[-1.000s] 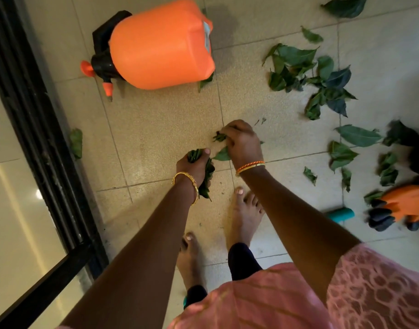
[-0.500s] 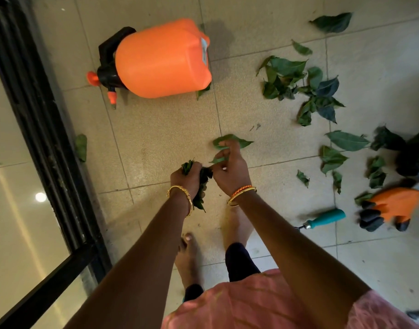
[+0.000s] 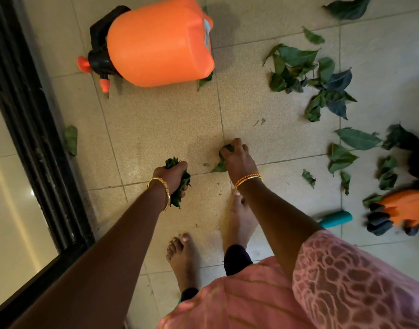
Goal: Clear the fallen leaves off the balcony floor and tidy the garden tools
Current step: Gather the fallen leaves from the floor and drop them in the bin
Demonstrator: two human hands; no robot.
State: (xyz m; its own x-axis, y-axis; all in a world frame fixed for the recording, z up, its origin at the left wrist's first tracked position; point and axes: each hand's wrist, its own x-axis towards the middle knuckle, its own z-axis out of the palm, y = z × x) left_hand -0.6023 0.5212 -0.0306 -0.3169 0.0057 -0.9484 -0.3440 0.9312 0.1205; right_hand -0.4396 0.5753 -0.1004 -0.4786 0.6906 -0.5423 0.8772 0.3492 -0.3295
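She was mid leaf-gathering: left hand (image 3: 174, 173) clenched round a wad of leaves (image 3: 180, 186), right hand (image 3: 237, 157) pinching another leaf (image 3: 223, 160) off the floor (image 3: 161, 129). Next, probably the scattered leaves (image 3: 308, 79) far right.

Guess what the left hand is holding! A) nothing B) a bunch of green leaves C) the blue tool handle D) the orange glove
B: the left hand grips a bunch of green leaves in its curled fingers, while the blue tool handle and the orange glove lie on the floor.
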